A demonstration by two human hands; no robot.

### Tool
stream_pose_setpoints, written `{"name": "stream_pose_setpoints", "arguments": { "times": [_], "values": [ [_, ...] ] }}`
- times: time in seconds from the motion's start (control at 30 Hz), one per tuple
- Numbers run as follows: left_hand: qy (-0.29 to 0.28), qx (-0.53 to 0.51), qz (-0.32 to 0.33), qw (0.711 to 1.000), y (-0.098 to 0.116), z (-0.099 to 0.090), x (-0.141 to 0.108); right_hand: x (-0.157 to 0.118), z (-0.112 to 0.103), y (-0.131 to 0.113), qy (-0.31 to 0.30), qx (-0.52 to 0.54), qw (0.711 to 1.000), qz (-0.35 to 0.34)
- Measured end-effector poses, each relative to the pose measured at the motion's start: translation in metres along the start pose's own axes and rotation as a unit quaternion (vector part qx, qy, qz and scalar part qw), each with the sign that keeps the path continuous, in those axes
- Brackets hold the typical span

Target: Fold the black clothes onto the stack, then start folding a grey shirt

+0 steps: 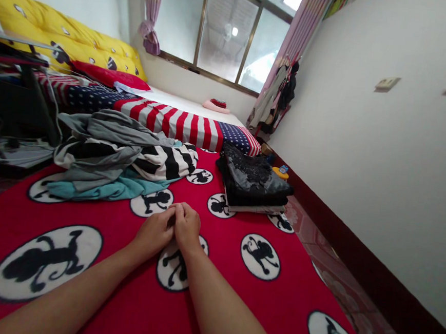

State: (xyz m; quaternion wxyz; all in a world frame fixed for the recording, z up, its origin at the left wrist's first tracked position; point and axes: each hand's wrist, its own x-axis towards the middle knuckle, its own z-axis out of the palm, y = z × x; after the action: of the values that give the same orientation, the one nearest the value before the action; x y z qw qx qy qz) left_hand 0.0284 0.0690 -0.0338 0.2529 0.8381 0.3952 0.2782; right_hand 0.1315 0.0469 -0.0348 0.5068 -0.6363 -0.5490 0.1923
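Both hands meet at the middle of a red blanket [119, 303] printed with black monkeys in white circles. My left hand [157, 230] and my right hand [186, 225] touch at the fingertips, fingers curled in and closed. No object shows in either one. Beyond them to the left lies a loose heap of gray clothes [114, 127], with a black-and-white striped cloth [169, 162] and a teal cloth [117, 187]. To the right, a neat stack of folded dark clothes [258, 182] has a lacy black piece on top.
Behind the blanket stands a bed with a stars-and-stripes cover [183, 126], a red pillow [114, 77] and a yellow cushion [82, 42]. A dark desk [24, 94] is at the left. Clothes hang [275, 96] near the window; a white wall [382, 148] rises at the right.
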Motion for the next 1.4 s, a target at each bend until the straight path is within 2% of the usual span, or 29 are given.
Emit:
{"name": "stream_pose_setpoints", "arguments": {
  "times": [0.1,0.17,0.33,0.57,0.73,0.87,1.03,1.1,1.2,1.3,1.4],
  "values": [
    [-0.004,-0.011,0.003,1.0,-0.001,0.001,-0.001,-0.003,-0.005,0.003,-0.005,0.05,0.999,0.002],
    [0.012,-0.038,0.005,0.999,-0.001,0.001,-0.002,-0.004,-0.006,0.003,-0.006,0.069,0.998,0.0],
    [0.062,-0.195,0.002,0.979,0.001,-0.001,-0.004,-0.006,-0.005,-0.001,0.0,0.076,0.997,0.001],
    [0.046,-0.255,-0.014,0.966,0.0,-0.001,-0.004,-0.007,-0.006,0.0,-0.01,0.089,0.996,0.005],
    [0.041,-0.251,-0.005,0.967,-0.004,0.0,-0.003,-0.007,-0.004,0.002,-0.014,0.09,0.996,0.017],
    [0.05,-0.235,0.031,0.97,0.0,-0.001,-0.005,-0.007,-0.004,0.003,-0.005,0.105,0.994,0.014],
    [0.098,-0.113,0.098,0.984,0.004,-0.005,-0.004,-0.005,-0.006,0.005,0.028,0.181,0.983,0.033],
    [0.132,-0.057,0.1,0.985,-0.002,-0.014,0.0,-0.005,-0.005,0.006,0.031,0.23,0.972,0.046],
    [0.204,0.017,0.077,0.976,-0.021,-0.041,0.008,-0.005,-0.005,0.006,0.026,0.275,0.959,0.061],
    [0.29,0.086,0.026,0.953,-0.049,-0.076,0.012,-0.007,-0.005,0.006,0.022,0.272,0.96,0.063],
    [0.343,0.134,-0.015,0.929,-0.076,-0.101,0.01,-0.007,-0.004,0.008,0.019,0.26,0.964,0.057]
  ]
}}
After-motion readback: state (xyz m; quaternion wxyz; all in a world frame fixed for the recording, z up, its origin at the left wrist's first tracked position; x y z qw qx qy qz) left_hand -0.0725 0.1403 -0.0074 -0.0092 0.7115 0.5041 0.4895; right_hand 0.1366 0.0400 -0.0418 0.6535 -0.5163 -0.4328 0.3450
